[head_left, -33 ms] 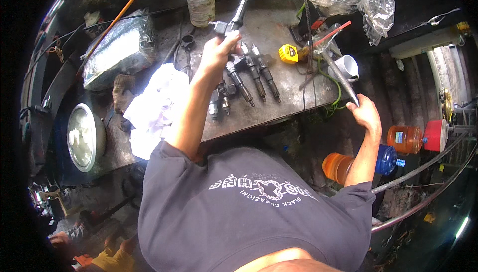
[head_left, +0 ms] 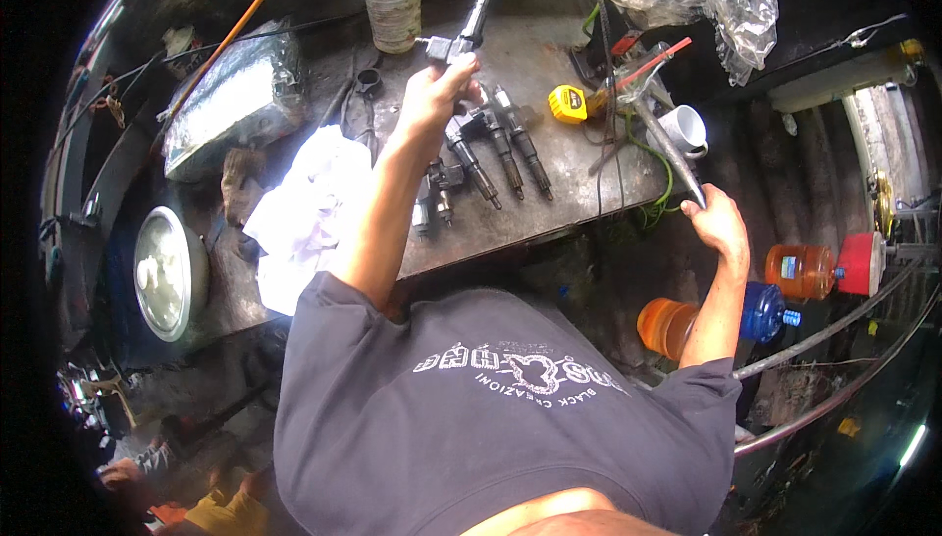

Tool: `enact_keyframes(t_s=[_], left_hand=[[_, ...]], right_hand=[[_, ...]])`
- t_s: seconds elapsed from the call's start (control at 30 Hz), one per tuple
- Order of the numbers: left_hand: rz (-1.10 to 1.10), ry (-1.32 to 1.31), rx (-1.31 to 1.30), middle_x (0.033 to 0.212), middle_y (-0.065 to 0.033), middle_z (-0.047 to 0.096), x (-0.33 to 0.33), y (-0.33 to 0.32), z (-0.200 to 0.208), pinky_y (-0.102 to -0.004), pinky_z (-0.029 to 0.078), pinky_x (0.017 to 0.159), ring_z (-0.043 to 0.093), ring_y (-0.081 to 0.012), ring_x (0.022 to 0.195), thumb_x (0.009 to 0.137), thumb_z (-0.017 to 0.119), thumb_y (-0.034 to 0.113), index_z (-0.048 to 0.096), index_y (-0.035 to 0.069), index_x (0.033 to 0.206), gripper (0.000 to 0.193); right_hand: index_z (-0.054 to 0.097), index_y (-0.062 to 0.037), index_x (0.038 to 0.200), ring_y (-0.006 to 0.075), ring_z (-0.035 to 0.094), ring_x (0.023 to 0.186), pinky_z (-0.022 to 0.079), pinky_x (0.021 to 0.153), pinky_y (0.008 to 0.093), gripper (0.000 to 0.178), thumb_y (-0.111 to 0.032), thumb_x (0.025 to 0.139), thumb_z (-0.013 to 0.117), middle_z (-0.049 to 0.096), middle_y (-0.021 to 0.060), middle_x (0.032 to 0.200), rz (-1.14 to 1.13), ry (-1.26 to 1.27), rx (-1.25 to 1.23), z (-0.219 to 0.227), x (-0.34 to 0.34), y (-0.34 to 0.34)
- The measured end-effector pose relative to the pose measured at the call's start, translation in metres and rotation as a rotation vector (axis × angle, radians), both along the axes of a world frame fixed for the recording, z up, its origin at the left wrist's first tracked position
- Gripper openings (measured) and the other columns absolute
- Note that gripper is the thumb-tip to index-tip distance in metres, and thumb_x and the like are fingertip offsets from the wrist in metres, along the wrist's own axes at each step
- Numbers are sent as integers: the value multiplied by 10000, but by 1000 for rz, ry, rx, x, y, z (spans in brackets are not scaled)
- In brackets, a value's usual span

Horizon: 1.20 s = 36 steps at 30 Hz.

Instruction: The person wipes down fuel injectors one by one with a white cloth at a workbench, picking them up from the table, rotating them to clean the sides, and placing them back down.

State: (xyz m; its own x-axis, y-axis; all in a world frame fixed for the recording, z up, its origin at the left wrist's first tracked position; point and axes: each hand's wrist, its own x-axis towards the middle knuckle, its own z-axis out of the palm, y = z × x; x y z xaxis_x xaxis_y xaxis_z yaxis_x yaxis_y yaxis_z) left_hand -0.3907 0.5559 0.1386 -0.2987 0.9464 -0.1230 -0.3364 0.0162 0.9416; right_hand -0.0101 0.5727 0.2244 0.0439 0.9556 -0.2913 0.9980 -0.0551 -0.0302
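My left hand (head_left: 439, 95) is closed around a diesel fuel injector (head_left: 471, 26), held above the metal bench with its long end pointing up and away. Several more injectors (head_left: 525, 144) lie side by side on the bench beneath and to the right of that hand. Over at the bench's right edge, my right hand (head_left: 718, 222) grips the near end of a grey metal bar (head_left: 670, 152). The bar's far end runs in among cables and a clear plastic piece, so what it joins is hidden.
A yellow tape measure (head_left: 567, 104), white mug (head_left: 684, 129) and white bottle (head_left: 392, 6) stand on the bench (head_left: 579, 178). White cloth (head_left: 314, 203), a wrapped box (head_left: 235, 95) and a round metal bowl (head_left: 167, 271) are at left. Orange and blue jugs (head_left: 760, 312) sit below right.
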Motion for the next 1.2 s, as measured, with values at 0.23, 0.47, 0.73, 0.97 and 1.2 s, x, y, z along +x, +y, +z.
enact_keyframes(t_s=[0.23, 0.47, 0.73, 0.97, 1.2], left_hand=[[-24, -52, 91, 697, -47, 602, 14, 32, 16, -246, 441, 613, 583, -127, 630, 812, 629, 267, 605, 11, 862, 262], [-3, 11, 109, 734, -32, 617, 8, 70, 23, -237, 405, 606, 612, -138, 687, 849, 579, 300, 609, 40, 931, 274], [-28, -179, 146, 854, -96, 671, 10, 120, 13, -251, 426, 603, 651, -161, 737, 857, 573, 305, 575, 48, 929, 266], [-81, -70, 58, 861, -75, 666, 16, 106, 13, -246, 427, 650, 642, -166, 777, 896, 510, 303, 543, 39, 992, 282], [-74, -79, 6, 815, -92, 673, 26, 79, 9, -242, 423, 601, 657, -165, 735, 857, 564, 297, 578, 53, 936, 257]], right_hand=[[536, -51, 1116, 369, 563, 1004, 434, 847, 457, 435, -329, 787, 595, 609, 211, 1018, -86, 11, 87, -19, -4, -15], [522, -56, 1103, 402, 575, 950, 440, 811, 486, 399, -320, 807, 569, 621, 233, 939, -102, 19, 135, -32, -4, -23], [516, -62, 1085, 413, 581, 923, 443, 795, 498, 386, -322, 805, 570, 624, 233, 912, -122, 52, 134, -47, 1, -24], [512, -59, 1109, 408, 588, 916, 450, 794, 495, 393, -311, 812, 565, 627, 229, 923, -124, 48, 120, -46, 0, -23], [512, -63, 1107, 409, 591, 906, 452, 793, 494, 386, -305, 811, 568, 630, 229, 906, -146, 66, 139, -59, -2, -31]])
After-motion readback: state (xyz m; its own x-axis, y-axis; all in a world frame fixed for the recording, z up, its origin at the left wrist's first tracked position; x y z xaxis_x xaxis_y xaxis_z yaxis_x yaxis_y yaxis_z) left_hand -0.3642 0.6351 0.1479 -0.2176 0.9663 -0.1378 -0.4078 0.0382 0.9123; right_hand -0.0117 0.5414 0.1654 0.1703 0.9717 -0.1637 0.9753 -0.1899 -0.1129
